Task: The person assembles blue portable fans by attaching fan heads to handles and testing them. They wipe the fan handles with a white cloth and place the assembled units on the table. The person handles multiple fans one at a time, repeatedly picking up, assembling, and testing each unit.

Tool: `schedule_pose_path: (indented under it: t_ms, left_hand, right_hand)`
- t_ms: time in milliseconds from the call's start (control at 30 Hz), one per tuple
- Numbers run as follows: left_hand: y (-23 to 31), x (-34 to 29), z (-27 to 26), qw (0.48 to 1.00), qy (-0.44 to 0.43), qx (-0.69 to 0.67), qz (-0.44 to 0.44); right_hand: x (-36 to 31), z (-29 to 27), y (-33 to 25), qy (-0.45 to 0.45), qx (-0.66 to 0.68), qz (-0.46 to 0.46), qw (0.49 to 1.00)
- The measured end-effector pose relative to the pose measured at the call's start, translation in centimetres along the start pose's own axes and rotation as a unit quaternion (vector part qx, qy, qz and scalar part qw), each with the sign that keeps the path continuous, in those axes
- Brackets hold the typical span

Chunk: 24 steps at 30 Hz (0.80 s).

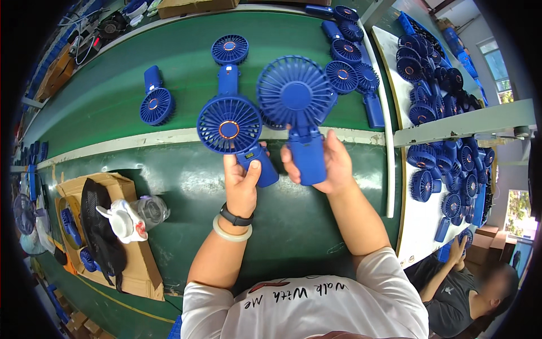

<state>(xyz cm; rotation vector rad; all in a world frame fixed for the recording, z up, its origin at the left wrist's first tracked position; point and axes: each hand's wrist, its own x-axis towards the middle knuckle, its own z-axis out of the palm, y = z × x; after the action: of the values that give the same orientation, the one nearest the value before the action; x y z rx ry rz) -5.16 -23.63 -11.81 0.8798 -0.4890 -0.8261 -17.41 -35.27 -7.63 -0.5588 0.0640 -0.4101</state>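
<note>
My left hand [243,179] is closed around the handle of a blue handheld fan [208,127], thumb pressed near a small dark display. An orange ring circles the hub of this fan's round grille, which faces up. In my right hand [337,164] is a second blue handheld fan [307,161], gripped by its handle with the grille upright and a plain hub showing. Both fans are held side by side above the near edge of the green belt. Just beyond them, another blue fan [230,50] lies on the belt, partly covered by the left one. Part of a further fan shows behind the right one.
A lone fan [157,106] lies on the green belt [101,96] at left; several cluster at far right [344,51]. White pipe [389,175] and a fan-covered white table [409,226] border the right. Cardboard [149,271] holds a clear bottle [152,212]. A co-worker [457,299] sits lower right.
</note>
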Motion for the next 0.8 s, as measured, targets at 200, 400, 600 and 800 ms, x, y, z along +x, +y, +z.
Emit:
schedule_pose_path:
  t_ms: [200,400,600,800]
  left_hand:
    - [0.1,0.3,0.0,1.000,0.019,0.004,-0.005]
    - [0.2,0.2,-0.2,1.000,0.023,0.000,-0.018]
    - [0.3,0.2,0.1,1.000,0.028,0.009,-0.008]
    - [0.3,0.0,-0.5,0.997,0.029,-0.046,-0.054]
  right_hand:
    - [1.0,-1.8,1.1,0.036,0.029,0.023,0.999]
    - [1.1,-2.8,1.3,0.049,0.009,0.013,0.999]
    - [1.0,-3.1,1.3,0.065,-0.083,-0.030,0.994]
    - [1.2,-2.9,1.0,0.186,-0.255,0.006,0.949]
